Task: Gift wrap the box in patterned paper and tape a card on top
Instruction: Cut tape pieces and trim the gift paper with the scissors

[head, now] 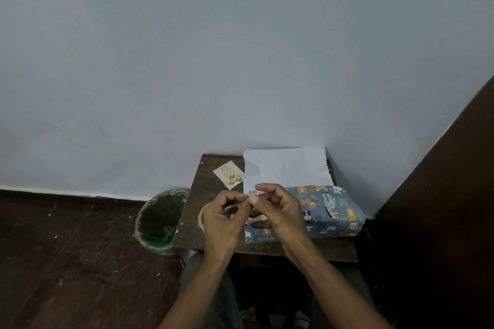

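Right at the spot where both hands meet, over the near-left corner of the box (pixel 320 211), the person looks to be working a bit of tape loose. The left hand (pixel 226 218) has its fingers curled in, thumb and forefinger pinched together, and the right hand (pixel 278 208) pinches at the same point from the other side. The strip itself is too small and clear to make out, so that part's a guess. Just under the left hand sits the tape roll (pixel 203 218), mostly hidden. The box lies right of and partly beneath the right hand, already covered on top and front in animal-print paper, with a white flap of paper (pixel 286 168) sticking up loose behind it, past the pinch. Farther out and a bit left of the hands is the card (pixel 228 175), flat on the table (pixel 208 235) and untouched. Handling-wise, the paper is thin and floppy, so it'll creep open unless a flat palm holds the fold down while the tape goes on. Tape is sticky and curls back on itself, so it's best held by the very ends, stretched taut. The box looks light and could slide on the wood. Off to the left of the table there's a green bin (pixel 160 219) on the floor.
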